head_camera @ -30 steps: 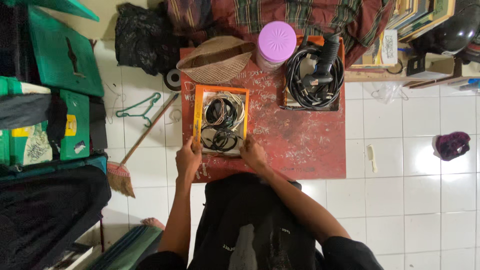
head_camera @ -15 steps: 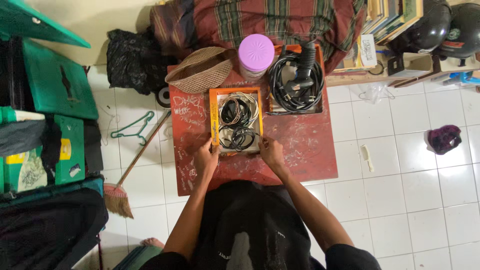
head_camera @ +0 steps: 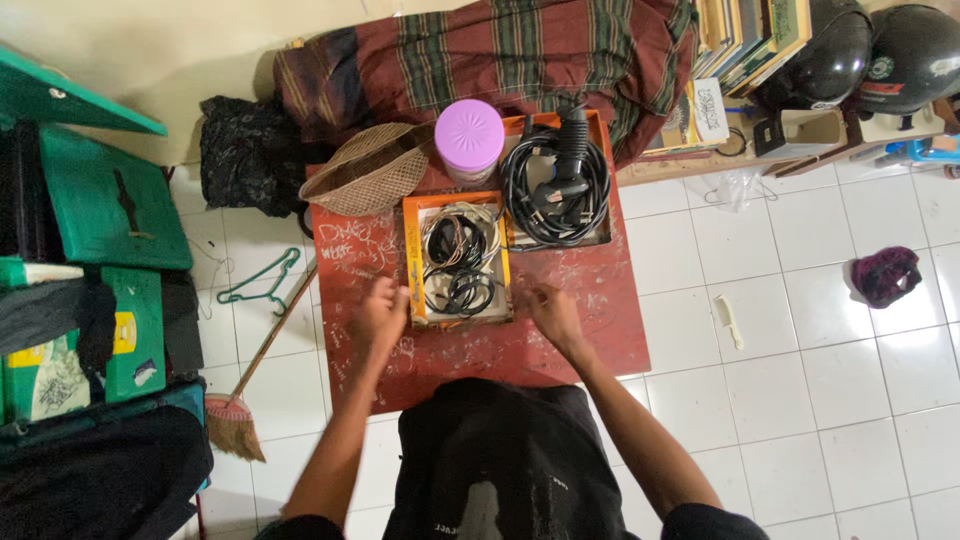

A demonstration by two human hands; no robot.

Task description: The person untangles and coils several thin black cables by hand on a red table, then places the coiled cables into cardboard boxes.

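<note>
An orange-rimmed tray (head_camera: pixel 412 262) of coiled black and white cables (head_camera: pixel 458 262) rests on the low red table (head_camera: pixel 590 320). My left hand (head_camera: pixel 378 316) hovers just left of the tray's near corner, blurred, fingers loosely curled with nothing in them. At the tray's right near corner is my right hand (head_camera: pixel 552 312), also blurred and empty, just off the rim. Behind the tray stand a jar with a pink lid (head_camera: pixel 469 138) and a second orange tray (head_camera: pixel 604 180) holding a thick black cable with a plug (head_camera: pixel 556 180).
A woven hat (head_camera: pixel 368 170) lies at the table's far left corner. A striped cloth (head_camera: pixel 520 50) is heaped behind the table. Left on the tiled floor are a broom (head_camera: pixel 240 408), a green hanger (head_camera: pixel 260 282) and green boxes (head_camera: pixel 105 200). Right: a comb (head_camera: pixel 728 322), purple cloth (head_camera: pixel 884 274), helmets (head_camera: pixel 880 50).
Both hands have let go of the cable tray and drawn back a little toward me. The camera view shifted, so the table sits more to the right.
</note>
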